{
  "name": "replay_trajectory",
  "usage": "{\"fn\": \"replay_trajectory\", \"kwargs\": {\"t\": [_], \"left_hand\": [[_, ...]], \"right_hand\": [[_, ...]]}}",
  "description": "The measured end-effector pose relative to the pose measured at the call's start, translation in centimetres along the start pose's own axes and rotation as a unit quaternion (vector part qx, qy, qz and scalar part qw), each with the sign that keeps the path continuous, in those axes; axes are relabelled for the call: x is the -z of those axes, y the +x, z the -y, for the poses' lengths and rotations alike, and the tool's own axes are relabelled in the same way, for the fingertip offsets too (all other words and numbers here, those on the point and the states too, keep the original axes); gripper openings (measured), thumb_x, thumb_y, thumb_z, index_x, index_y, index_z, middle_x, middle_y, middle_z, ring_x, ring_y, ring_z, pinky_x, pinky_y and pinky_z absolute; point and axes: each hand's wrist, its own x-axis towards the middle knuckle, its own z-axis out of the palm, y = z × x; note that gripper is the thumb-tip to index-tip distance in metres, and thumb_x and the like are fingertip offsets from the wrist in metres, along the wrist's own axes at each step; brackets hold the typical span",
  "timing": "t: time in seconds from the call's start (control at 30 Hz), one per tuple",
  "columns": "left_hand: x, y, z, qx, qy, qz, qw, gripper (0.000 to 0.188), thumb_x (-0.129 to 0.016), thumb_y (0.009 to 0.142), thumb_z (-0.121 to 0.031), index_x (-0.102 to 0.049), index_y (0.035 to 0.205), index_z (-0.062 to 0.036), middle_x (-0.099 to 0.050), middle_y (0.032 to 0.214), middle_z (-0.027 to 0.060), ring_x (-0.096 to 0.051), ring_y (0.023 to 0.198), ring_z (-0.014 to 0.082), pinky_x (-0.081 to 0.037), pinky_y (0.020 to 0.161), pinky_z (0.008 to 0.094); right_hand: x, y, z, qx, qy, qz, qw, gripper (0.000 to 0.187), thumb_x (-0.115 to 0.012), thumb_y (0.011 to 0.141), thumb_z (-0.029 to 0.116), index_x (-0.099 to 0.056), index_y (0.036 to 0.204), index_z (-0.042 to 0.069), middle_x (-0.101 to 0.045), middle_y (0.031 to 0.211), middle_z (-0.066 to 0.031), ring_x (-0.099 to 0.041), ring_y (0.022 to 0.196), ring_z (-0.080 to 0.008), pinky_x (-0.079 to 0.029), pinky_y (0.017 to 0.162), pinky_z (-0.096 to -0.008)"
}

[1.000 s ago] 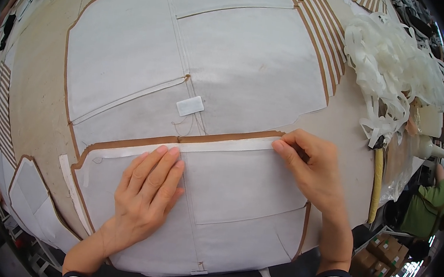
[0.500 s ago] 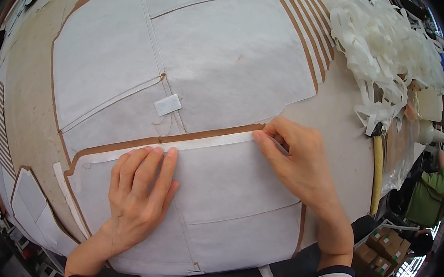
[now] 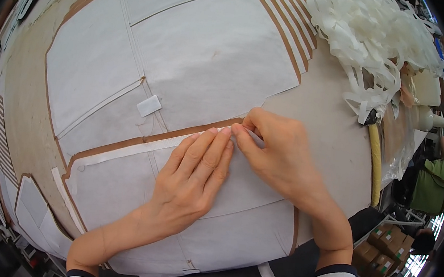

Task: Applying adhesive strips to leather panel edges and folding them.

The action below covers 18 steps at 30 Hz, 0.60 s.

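Note:
A white-backed fabric panel (image 3: 246,242) with brown edges lies nearest me, overlapping the table edge. Along its far brown edge runs a narrow white tape strip (image 3: 163,142). My left hand (image 3: 188,183) rests on the panel with fingers stretched out, their tips on the tape. At the tape's right end, my right hand (image 3: 279,154) pinches the tape, thumb against curled fingers; a loose bit of white shows beneath the fingers. Just beyond lies a stack of larger white-backed panels (image 3: 202,62), with a small white label (image 3: 148,106) and a loose thread on the top one.
A heap of tangled white strips (image 3: 349,33) sits far right. Near it are a yellow tube-like roll (image 3: 373,164) and a white nozzle bottle (image 3: 428,120). Cardboard boxes (image 3: 382,250) and a person in green (image 3: 431,185) are off to the right. Smaller panel pieces (image 3: 39,206) lie left.
My left hand has slid right along the tape, close to my right hand. In the picture, the panels and my right hand have shifted slightly left.

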Motion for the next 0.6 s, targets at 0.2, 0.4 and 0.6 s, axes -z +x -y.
{"fn": "replay_trajectory", "kwargs": {"t": [0.2,0.4,0.6], "left_hand": [[0.0,0.2,-0.1,0.001,0.02,0.016,1.0,0.04,-0.068,0.088,-0.012,-0.065,0.123,0.007,-0.063,0.133,0.0201,-0.061,0.123,0.0322,-0.051,0.103,0.0434],[-0.1,0.5,-0.6,0.01,0.031,0.024,0.999,0.043,-0.069,0.088,-0.016,-0.066,0.126,0.0038,-0.062,0.136,0.0184,-0.06,0.122,0.0311,-0.051,0.1,0.0429],[-0.2,0.6,-0.7,0.019,0.021,0.028,0.999,0.056,-0.075,0.079,-0.018,-0.064,0.129,0.0044,-0.058,0.138,0.0172,-0.057,0.122,0.0334,-0.048,0.097,0.0437]], "right_hand": [[1.0,-2.5,-1.5,0.03,-0.002,-0.055,0.998,0.012,-0.071,0.092,0.009,-0.064,0.089,-0.001,-0.064,0.073,-0.0114,-0.057,0.058,-0.0202,-0.048,0.057,-0.0312],[2.6,-4.3,-2.3,-0.076,0.112,-0.04,0.99,0.009,-0.07,0.092,0.005,-0.065,0.098,0.0,-0.065,0.082,-0.0127,-0.065,0.066,-0.0242,-0.051,0.061,-0.0338],[2.4,-4.0,-2.2,-0.058,0.124,-0.057,0.989,0.007,-0.07,0.093,0.002,-0.066,0.098,0.0,-0.061,0.081,-0.0048,-0.058,0.068,-0.0104,-0.047,0.06,-0.0241]]}}
